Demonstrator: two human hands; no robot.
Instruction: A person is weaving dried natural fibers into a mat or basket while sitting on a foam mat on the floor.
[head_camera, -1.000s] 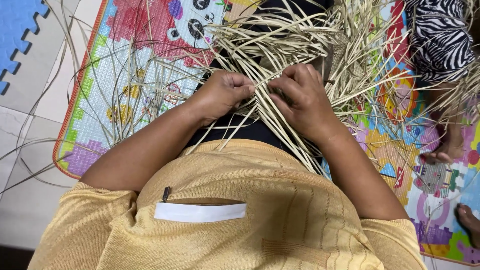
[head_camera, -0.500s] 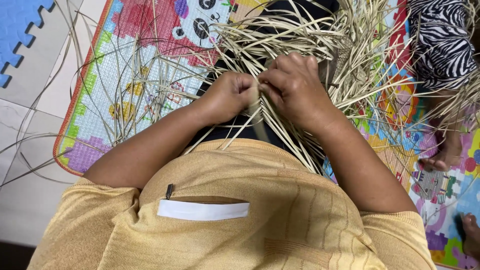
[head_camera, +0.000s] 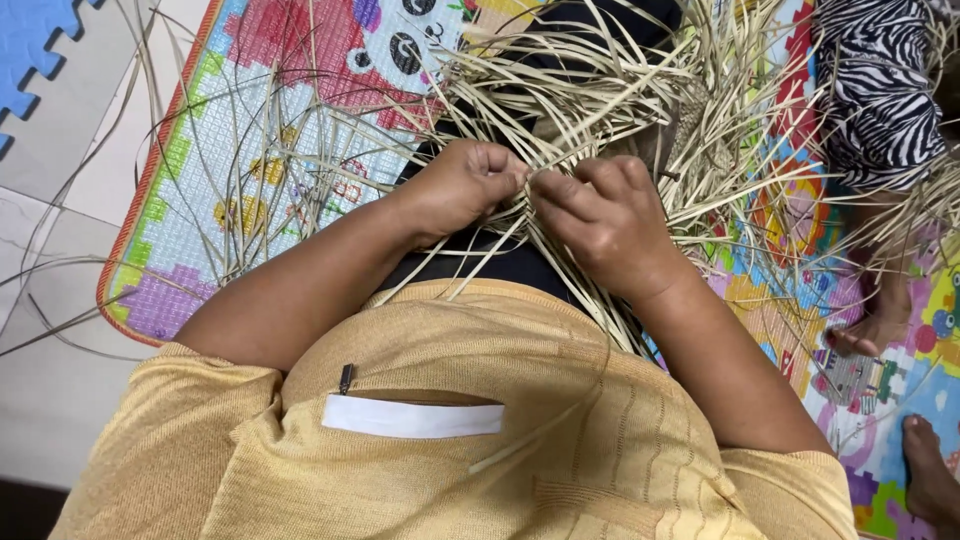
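Note:
My left hand (head_camera: 462, 187) and my right hand (head_camera: 603, 227) meet over my lap, both pinched on thin pale straw strips (head_camera: 590, 95). The strips fan out in a loose tangle from a partly woven piece (head_camera: 690, 120) lying ahead of my hands. Several long strips trail down across my dark trousers and my yellow shirt (head_camera: 450, 440). My fingertips hide the exact strips they hold.
A colourful play mat (head_camera: 250, 130) covers the floor beneath, with loose strips scattered over it. Another person in zebra-print cloth (head_camera: 880, 90) sits at the right, their feet (head_camera: 880, 330) on the mat. Blue foam tiles (head_camera: 30, 50) lie at the far left.
Both hands have shifted slightly up and right while working the strips; the fingers have closed tighter together over the same bundle.

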